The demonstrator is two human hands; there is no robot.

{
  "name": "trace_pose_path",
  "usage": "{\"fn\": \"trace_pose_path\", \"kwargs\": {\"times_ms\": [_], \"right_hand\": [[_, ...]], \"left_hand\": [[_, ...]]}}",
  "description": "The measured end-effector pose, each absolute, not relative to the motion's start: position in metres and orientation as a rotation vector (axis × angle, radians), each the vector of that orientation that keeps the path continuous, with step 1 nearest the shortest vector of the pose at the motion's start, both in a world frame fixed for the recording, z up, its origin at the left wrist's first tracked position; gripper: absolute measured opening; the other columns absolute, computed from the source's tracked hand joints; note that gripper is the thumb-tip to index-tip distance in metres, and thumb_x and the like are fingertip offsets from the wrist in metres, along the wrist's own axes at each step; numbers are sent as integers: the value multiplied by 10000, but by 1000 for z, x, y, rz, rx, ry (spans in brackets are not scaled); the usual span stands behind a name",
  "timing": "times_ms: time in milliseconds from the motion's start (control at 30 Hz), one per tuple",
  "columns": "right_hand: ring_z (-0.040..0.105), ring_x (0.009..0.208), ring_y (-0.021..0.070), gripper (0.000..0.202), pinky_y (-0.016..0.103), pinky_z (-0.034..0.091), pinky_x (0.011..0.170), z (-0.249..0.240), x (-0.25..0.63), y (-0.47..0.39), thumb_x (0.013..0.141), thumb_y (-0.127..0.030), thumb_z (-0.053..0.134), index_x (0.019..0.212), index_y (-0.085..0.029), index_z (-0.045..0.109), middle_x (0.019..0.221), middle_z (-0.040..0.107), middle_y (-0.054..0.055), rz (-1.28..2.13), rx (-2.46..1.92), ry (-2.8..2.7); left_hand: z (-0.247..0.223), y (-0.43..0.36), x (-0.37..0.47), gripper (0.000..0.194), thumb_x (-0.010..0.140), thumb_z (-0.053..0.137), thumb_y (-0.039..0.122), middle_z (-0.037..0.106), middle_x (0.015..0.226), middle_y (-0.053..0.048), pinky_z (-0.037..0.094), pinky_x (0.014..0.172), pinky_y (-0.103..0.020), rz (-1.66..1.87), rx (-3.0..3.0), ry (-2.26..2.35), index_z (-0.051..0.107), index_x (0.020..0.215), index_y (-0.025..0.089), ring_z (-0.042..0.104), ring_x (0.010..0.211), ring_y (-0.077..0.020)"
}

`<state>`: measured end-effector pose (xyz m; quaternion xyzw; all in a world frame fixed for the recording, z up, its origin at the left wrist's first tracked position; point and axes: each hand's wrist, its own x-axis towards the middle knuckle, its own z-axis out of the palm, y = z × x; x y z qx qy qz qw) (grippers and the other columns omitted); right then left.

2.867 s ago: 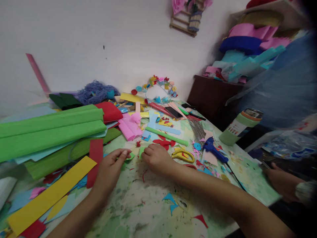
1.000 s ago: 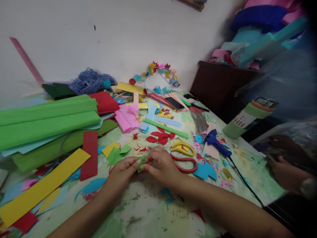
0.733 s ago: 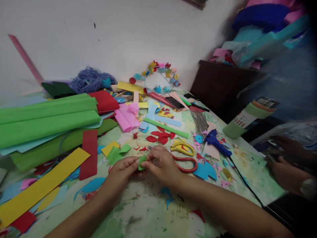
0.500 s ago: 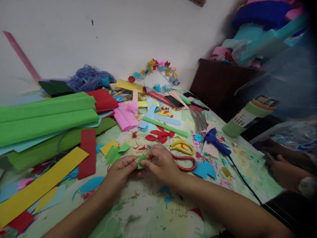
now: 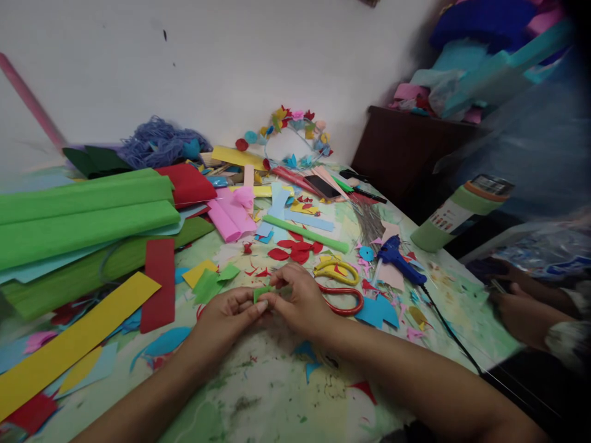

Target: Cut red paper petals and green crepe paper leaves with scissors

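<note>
My left hand [image 5: 233,311] and my right hand [image 5: 299,300] meet above the near middle of the table, both closed on a small piece of green crepe paper [image 5: 261,293]. Fingers and thumbs cover most of that piece. Just left of them lie loose green paper cuttings [image 5: 212,282]. Yellow-handled scissors [image 5: 339,271] and red-handled scissors [image 5: 344,300] rest to the right of my right hand, their blades partly hidden by it. Beyond my fingers is a cluster of red paper petals [image 5: 298,249].
Green paper rolls [image 5: 83,215] and a yellow strip [image 5: 78,344] fill the left. A blue glue gun [image 5: 397,261] trails its cord at right, near a green bottle [image 5: 455,215]. Another person's hands [image 5: 530,314] are at far right. A flower wreath [image 5: 295,135] leans on the wall.
Both hands still hold the green piece; the fingers have shifted, with the left thumb now lying across nearer the right thumb. The whole view has slid slightly.
</note>
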<state>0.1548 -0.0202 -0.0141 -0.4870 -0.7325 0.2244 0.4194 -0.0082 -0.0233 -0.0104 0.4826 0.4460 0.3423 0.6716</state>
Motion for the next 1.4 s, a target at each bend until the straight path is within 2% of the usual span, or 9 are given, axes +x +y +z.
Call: {"fn": "trace_pose_path", "kwargs": {"times_ms": [100,200,433,667,933,1167,1400], "right_hand": [[520,789,150,158,264,386,714,-14,155,-20,747,-175,706,876,-168,614,797,579,3,586,-1209,-1840],[519,751,143,62,260,385,693,-16,155,-18,764,-178,693,763,-166,632,733,575,-3,626,-1146,-1828],[535,665,114,102,232,399,645,-15,154,-18,765,-164,670,672,-177,631,657,597,-27,819,-1100,-1640],[515,635,107,119,217,394,607,-13,153,-18,783,-209,614,673,-175,588,657,580,-25,845,-1104,-1607],[525,665,124,162,235,401,631,-13,158,-12,832,-278,544,738,-161,607,697,590,2,819,-1136,-1580],[391,551,94,302,216,282,499,-13,153,-22,828,-364,572,608,-169,505,572,432,-43,938,-1150,-1812],[386,543,89,257,215,288,512,-18,151,-20,820,-285,543,596,-171,492,562,438,-44,957,-1171,-1746]], "left_hand": [[-13,-22,-9,211,665,748,359,683,712,0,441,617,-204,771,1081,997,718,791,193,575,663,-119],[-13,-21,-9,212,653,751,356,689,707,-2,447,617,-208,776,1080,999,720,786,194,581,653,-118],[-7,-23,-5,178,626,752,317,678,653,11,449,574,-192,790,1081,1033,704,739,188,583,596,-99],[-7,-24,-4,289,602,775,358,705,645,-11,490,592,-213,810,988,1108,599,717,159,634,587,-114],[-10,-22,-8,339,622,764,373,721,634,-24,446,537,-175,910,872,1120,518,743,172,586,515,-78],[-9,-24,-7,284,630,752,336,643,547,41,401,499,-173,931,893,1061,534,712,173,539,492,-73],[-11,-24,-6,251,672,715,339,670,569,11,393,509,-192,896,973,1094,539,740,173,550,508,-87]]}}
